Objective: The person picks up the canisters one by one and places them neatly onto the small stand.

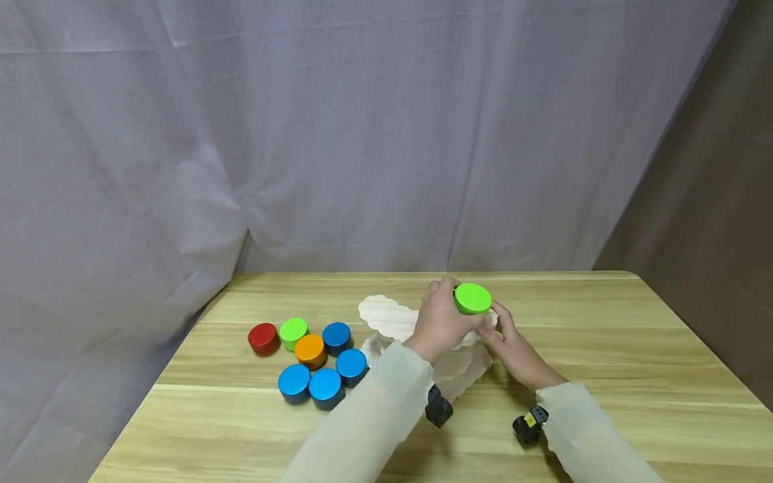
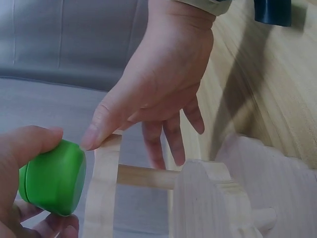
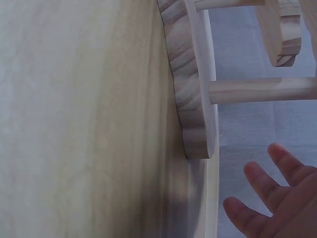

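Head view puts our left hand [image 1: 443,316] with its fingers clamped round a short, bright green, smooth cylinder [image 1: 473,298], held just above the upper tier [image 2: 101,186] of a pale wooden, scallop-edged stand [image 1: 388,317] on the wood-grain table [image 1: 634,376]. Our right hand [image 1: 513,352] seems to pinch that tier's rim between thumb and forefinger, its other fingers spread apart. We judge that a slackened left grip could drop the cylinder, while knocking it against the tier could tip the stand.

A wrinkled grey curtain [image 1: 362,141] hangs behind the wood-grained table [image 1: 640,362], brown cloth [image 1: 718,215] rightward.
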`<state>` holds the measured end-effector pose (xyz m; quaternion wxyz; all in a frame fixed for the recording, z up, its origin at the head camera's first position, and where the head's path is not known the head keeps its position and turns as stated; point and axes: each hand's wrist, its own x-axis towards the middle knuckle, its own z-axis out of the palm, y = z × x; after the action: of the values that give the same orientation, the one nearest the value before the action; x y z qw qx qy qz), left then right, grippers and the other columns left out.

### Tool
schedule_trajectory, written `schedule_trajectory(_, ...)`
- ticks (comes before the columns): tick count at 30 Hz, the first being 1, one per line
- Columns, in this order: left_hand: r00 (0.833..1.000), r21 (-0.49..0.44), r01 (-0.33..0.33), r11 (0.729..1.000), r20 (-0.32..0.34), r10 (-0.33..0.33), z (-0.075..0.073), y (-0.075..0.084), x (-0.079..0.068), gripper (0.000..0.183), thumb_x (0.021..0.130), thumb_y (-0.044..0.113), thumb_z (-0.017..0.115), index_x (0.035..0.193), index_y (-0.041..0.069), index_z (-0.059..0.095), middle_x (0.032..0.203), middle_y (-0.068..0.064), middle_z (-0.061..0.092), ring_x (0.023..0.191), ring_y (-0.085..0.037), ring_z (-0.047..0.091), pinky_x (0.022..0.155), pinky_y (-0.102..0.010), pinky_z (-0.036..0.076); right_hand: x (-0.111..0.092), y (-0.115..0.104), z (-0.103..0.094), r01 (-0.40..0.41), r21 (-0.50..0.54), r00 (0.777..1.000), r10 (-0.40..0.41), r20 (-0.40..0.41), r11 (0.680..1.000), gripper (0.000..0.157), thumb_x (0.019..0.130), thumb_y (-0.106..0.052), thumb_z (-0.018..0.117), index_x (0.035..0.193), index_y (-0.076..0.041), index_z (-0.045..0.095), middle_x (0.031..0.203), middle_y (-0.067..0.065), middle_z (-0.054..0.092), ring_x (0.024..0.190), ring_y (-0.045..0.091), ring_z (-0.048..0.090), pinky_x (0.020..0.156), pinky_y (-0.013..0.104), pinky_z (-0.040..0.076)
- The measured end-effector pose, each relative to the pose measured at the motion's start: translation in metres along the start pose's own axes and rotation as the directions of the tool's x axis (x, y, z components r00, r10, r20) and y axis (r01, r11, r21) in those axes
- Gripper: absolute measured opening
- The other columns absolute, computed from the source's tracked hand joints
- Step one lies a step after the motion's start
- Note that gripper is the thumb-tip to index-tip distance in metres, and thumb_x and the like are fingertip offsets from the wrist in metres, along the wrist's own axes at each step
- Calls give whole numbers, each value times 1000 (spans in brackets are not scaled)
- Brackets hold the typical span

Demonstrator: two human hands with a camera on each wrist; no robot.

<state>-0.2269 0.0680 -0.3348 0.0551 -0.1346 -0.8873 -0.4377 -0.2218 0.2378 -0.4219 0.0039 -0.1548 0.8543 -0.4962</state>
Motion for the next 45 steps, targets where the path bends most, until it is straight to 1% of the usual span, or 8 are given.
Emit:
schedule_trajectory(6,1000,14,7,1000,3,-7,3,2,0,55,65,26,79,110,10,51,98,1,48,92,-13,46,77,-27,41,0,1,-2,-19,-32,1000,19,10,999,60,95,-37,37,139,-44,-4,144,18,18,125,45,26,89,66,26)
schedule_trajectory(10,1000,26,12,1000,6,-12,4,3,-1,57,65,28,79,110,8,52,98,0,49,91,-12,46,77,-25,41,0,2,-4,-3,-54,1000,4,20,999,62,95,-36,38,138,-45,-6,145,17,16,125,45,24,88,67,26)
schedule_trajectory(16,1000,49,17,999,12,-18,5,3,-1,58,65,32,79,110,7,52,97,0,48,88,-12,45,75,-23,41,0,1,-4,3,-54,1000,-2,24,999,64,95,-35,39,140,-40,-5,145,16,14,126,44,23,88,67,25)
schedule_trajectory(23,999,80,11,997,33,-14,3,6,-2,56,65,34,79,107,9,52,95,0,51,86,-11,46,70,-22,41,0,0,-3,-9,-57,1000,10,28,998,63,95,-34,38,140,-39,-6,146,16,12,126,44,20,88,68,24)
schedule_trajectory(30,999,140,-16,990,34,11,1,7,-5,65,66,38,78,116,10,47,100,0,51,89,-12,47,72,-22,42,-2,-1,-3,6,-47,1000,-5,21,999,63,96,-32,38,141,-34,-5,145,18,13,126,44,22,88,68,23)
schedule_trajectory(35,997,192,-81,978,23,78,-8,3,-11,78,67,42,75,129,10,40,112,-3,48,98,-12,47,81,-24,43,-3,0,-4,3,-55,1000,-3,1,998,63,96,-32,38,142,-33,-4,144,19,15,123,45,25,87,68,25)
schedule_trajectory(39,990,216,-137,967,1,141,-20,-6,-17,79,68,44,74,131,11,39,117,-3,47,102,-14,48,86,-26,43,-2,1,-3,8,-53,1000,-8,-7,999,63,96,-31,39,142,-32,-4,142,21,18,121,46,29,87,67,26)
schedule_trajectory(45,985,234,-157,960,-40,171,-41,-26,-24,79,69,46,73,131,11,39,123,-4,44,110,-17,44,92,-30,40,-1,3,-1,35,-43,999,-36,-13,998,64,95,-28,41,142,-31,-2,140,23,22,121,46,29,88,67,24)
